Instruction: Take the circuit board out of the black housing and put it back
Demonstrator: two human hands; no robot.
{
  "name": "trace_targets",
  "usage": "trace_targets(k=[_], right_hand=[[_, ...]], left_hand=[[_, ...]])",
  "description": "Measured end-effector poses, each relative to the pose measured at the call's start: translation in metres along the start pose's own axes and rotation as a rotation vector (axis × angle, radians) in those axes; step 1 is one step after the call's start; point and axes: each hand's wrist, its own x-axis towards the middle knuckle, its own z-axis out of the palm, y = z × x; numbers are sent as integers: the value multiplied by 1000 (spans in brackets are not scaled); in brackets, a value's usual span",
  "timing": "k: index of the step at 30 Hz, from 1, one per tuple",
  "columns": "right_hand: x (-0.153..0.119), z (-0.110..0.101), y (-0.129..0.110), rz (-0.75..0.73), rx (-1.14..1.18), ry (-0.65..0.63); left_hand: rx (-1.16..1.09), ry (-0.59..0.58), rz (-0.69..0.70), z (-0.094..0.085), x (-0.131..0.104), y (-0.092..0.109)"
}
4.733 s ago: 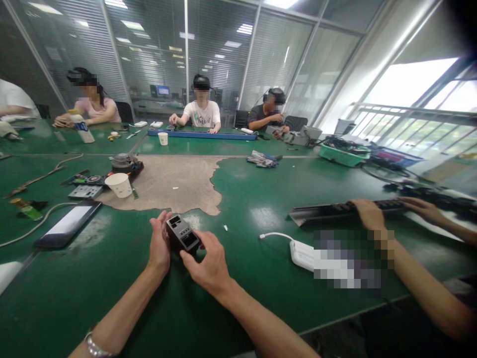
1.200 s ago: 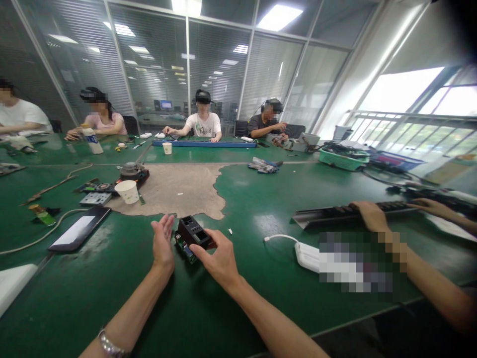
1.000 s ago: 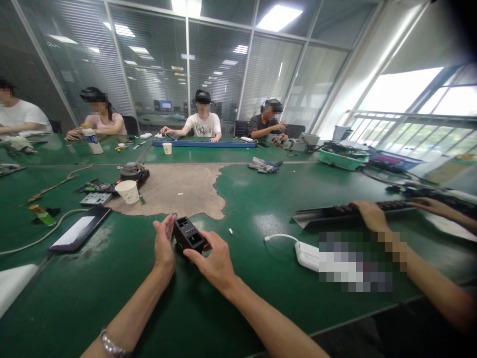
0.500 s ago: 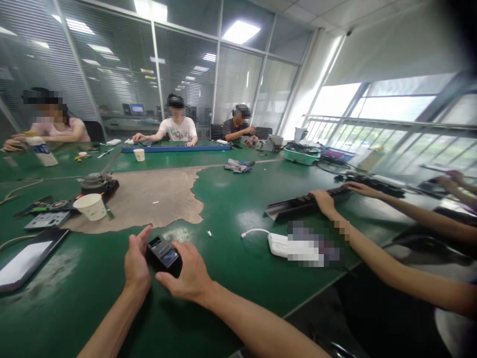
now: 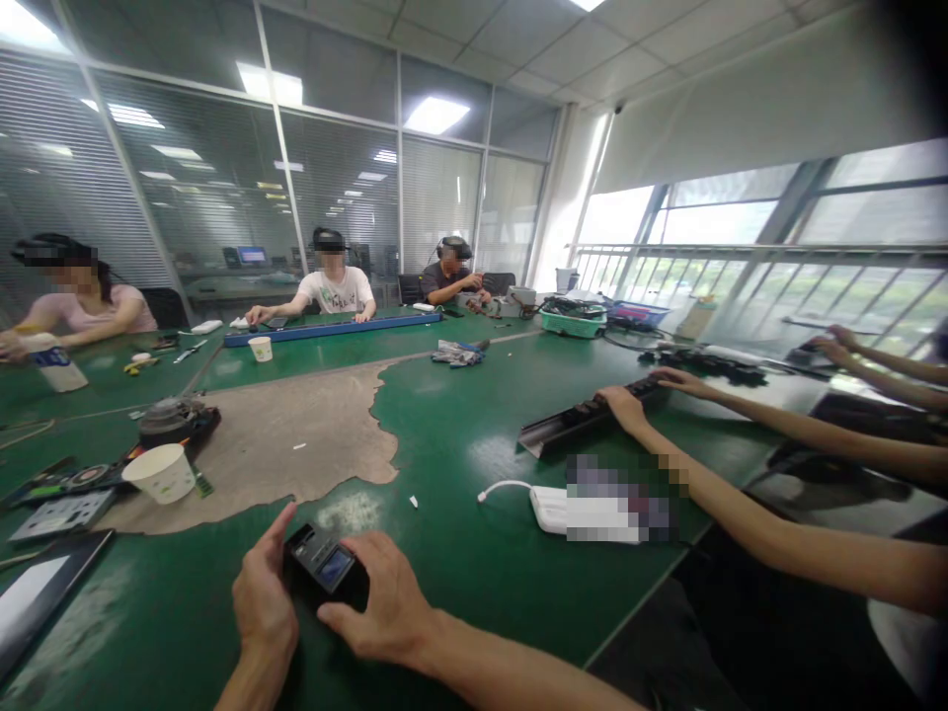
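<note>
Green table [image 5: 459, 632], worn to a tan patch [image 5: 311, 425] beyond the left fingertips; glass partition [image 5: 333, 178] behind. Paper cup [image 5: 161, 474]: left of the left fingers, upright. White power bank [image 5: 552, 509], cord attached: well to the right of the right fingers. Dark metal channel [image 5: 548, 433]: farther beyond, under a co-worker's hands.

Item in hand: small dark box [image 5: 320, 558], screen-like window uppermost, tilted, between the two sets of fingers. Whether it rests on the table cannot be told.

Risks, as judged: slip or drop, should the right fingers loosen while the left palm merely steadies; smudged window, should a thumb stray over it.

Left hand [image 5: 265, 583]: spread nearly flat, fingers extended, palm beside the box's left side, not wrapped round it. Right hand [image 5: 389, 602]: half-open curve, fingers at the box's right edge, thumb just beside its near edge; firmness of hold not discernible.
</note>
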Motion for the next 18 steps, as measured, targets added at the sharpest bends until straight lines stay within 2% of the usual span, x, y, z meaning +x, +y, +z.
trace_targets(k=[3,9,14,18], right_hand=[[0,4,2,0,8,16],[1,1,-2,56,9,-29],[0,4,-3,49,12,37],[2,1,-6,65,38,34]], left_hand=[[-99,2,-23,3,2,-1],[-111,-32,-18,7,-3,4],[-133,-58,1,4,-4,4],[-142,-49,6,3,-2,4]])
